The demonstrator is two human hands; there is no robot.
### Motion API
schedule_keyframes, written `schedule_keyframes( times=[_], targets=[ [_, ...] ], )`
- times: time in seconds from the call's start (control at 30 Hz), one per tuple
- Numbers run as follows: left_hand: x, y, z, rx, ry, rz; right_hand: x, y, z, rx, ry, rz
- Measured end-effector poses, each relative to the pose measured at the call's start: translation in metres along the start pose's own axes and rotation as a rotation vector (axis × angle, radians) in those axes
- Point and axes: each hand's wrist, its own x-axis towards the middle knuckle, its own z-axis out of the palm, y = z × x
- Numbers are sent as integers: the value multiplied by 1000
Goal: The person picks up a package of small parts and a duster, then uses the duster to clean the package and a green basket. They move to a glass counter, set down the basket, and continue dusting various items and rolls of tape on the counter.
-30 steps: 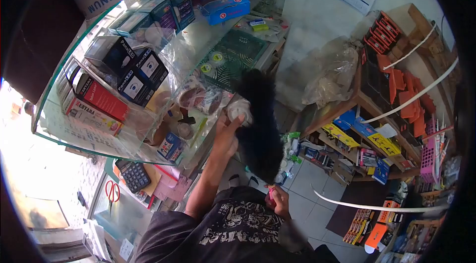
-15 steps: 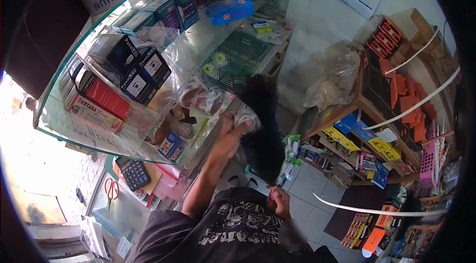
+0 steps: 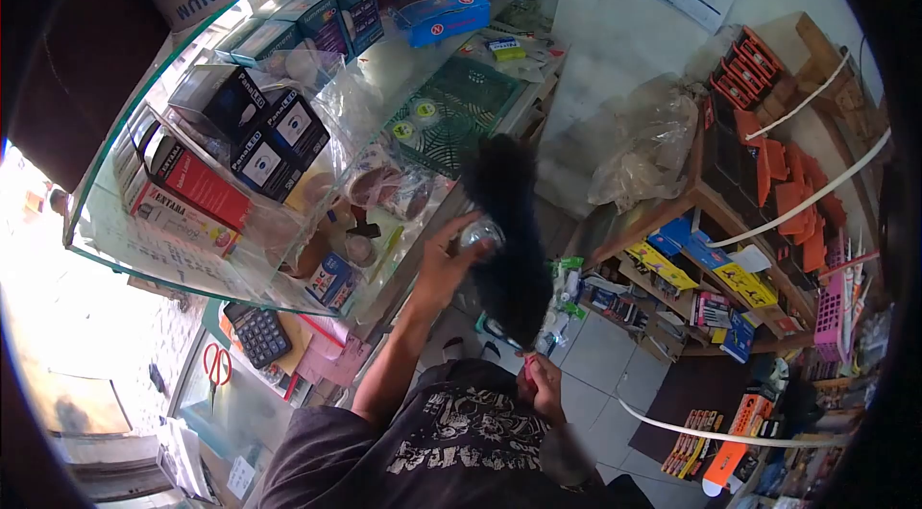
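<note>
My left hand (image 3: 444,267) grips a small clear round container (image 3: 482,236) between thumb and fingers; what kind it is, I cannot make out. Right beside it is a fluffy black duster (image 3: 514,288), which partly covers the container's far side. The closed fingers of my right hand (image 3: 545,388) are around the duster's pinkish-red handle (image 3: 529,367), low in front of my shirt. To the left of my left hand is the glass display case (image 3: 226,290), with wrapped rolls (image 3: 370,184) and a blue-and-white small box (image 3: 331,280) inside.
Lamp boxes (image 3: 279,144) and a blue box (image 3: 442,19) stand on the glass case. Below it lie a calculator (image 3: 256,336) and red-handled scissors (image 3: 218,365). Wooden shelves (image 3: 639,226) with orange bins line the right, where white cables (image 3: 730,432) hang across.
My left hand has turned the clear container so its round end shows more, with the fingers more spread around it. The duster and right hand have shifted slightly.
</note>
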Motion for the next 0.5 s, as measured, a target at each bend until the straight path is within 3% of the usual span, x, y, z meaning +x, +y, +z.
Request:
schedule_keyframes(
  times=[0.13, 0.23, 0.33, 0.43, 0.5],
  targets=[
    [-9, -6, 13, -204, -42, 29, 11, -6, 2, 167, -18, -12],
    [-4, -6, 1, -241, -19, -56, 6, -2, -5, 130, -48, 17],
    [-3, -4, -5, -250, 15, 44, -2, 6, -10, -67, -67, -10],
    [-13, -6, -3, -257, 75, -4, 4, 0, -4, -87, 6, -32],
    [-20, -5, 2, -259, -1, -117, 12, -16, 4, -44, 10, -32]
  ],
)
